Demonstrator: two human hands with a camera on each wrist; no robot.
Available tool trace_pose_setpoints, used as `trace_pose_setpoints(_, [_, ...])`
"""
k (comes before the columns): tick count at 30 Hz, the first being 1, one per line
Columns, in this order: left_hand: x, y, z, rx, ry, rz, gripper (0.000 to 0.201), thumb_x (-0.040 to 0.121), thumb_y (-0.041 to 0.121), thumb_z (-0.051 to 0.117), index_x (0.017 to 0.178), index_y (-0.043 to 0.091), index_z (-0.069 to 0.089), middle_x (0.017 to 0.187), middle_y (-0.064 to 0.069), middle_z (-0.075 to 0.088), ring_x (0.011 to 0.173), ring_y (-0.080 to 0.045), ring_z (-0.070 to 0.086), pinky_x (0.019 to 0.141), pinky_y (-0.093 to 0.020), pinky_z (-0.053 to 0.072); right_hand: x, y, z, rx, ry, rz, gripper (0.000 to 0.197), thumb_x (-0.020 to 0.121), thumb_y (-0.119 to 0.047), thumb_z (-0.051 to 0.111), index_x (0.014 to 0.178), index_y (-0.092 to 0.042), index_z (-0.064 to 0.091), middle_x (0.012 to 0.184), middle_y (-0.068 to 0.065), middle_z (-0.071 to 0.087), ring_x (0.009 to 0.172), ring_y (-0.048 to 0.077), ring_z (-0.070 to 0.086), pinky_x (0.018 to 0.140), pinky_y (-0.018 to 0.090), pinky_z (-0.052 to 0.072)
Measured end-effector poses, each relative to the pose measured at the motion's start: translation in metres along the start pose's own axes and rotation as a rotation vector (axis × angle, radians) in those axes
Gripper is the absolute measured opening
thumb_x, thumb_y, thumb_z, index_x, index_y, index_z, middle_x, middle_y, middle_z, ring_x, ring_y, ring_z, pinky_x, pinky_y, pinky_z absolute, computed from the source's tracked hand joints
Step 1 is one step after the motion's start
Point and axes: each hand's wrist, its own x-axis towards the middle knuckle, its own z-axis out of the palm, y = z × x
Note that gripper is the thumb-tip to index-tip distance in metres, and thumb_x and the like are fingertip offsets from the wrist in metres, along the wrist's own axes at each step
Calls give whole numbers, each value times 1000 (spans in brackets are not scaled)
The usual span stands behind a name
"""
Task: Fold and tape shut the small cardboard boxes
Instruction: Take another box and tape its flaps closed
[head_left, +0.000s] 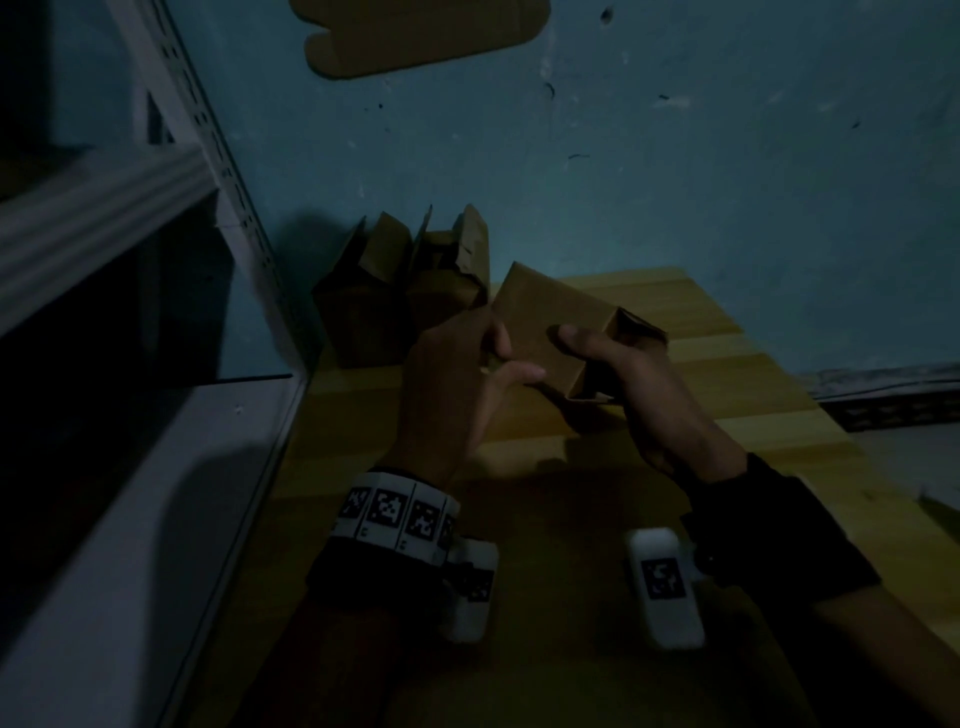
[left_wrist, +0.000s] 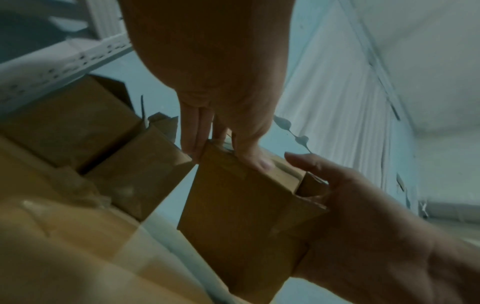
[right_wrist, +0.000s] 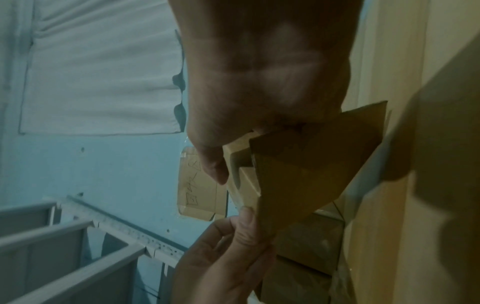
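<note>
I hold one small cardboard box (head_left: 556, 332) in the air above the wooden table (head_left: 727, 415), between both hands and tilted. Its long axis runs from my left hand (head_left: 457, 374) across to my right hand (head_left: 639, 384), the left end set farther from me than the right.

Left hand: fingers (left_wrist: 192, 131) and thumb pinch the left end of the box at its upper corner. Whether that end is closed I cannot tell.

Right hand: it cups the right end from below, thumb (head_left: 571, 338) laid on the broad top face, fingers hidden behind the board. At this end the flaps (left_wrist: 311, 185) stand open and loose.

Judgement: the open end faces my right hand, so that hand is nearer the work. The left hand would do best as the anchor while the right folds the flaps in.

No tape roll is visible in any view.

Other small boxes (head_left: 400, 301) stand against the blue wall (head_left: 675, 182) just beyond my left hand, flaps up, apart from the held box.
</note>
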Motion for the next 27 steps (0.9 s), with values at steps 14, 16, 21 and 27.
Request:
trace_pose_setpoints(14, [0,2,2,20,-25,66,16,84,17,72,88,17,56,98,7,54,87,-8,52,71,-25,42,2,3,0,-3,27,1,15,94,-24,69,108,-18,70,91,-3,78,79,15,74,61,24,55])
trace_pose_setpoints(16, [-1,1,4,62,-46,56,14,85,16,70,82,17,57,106,5,53,94,1,47,72,-22,37,2,4,2,-13,32,1,16,94,-22,69,109,-17,70,91,-3,78,77,12,74,57,18,53])
trace_pose_setpoints(21, [-1,-3,4,152,-76,29,9,89,17,69,86,13,61,122,-2,50,98,-3,48,72,-15,35,2,5,3,-39,29,7,19,92,-26,73,108,-18,72,92,-3,78,79,15,74,64,28,55])
trace_pose_setpoints(27, [2,-5,4,47,-37,40,12,89,11,67,82,10,58,118,-2,51,97,5,41,76,-5,35,0,0,3,69,20,-4,26,93,-23,72,118,-14,71,102,1,79,88,16,76,63,22,56])
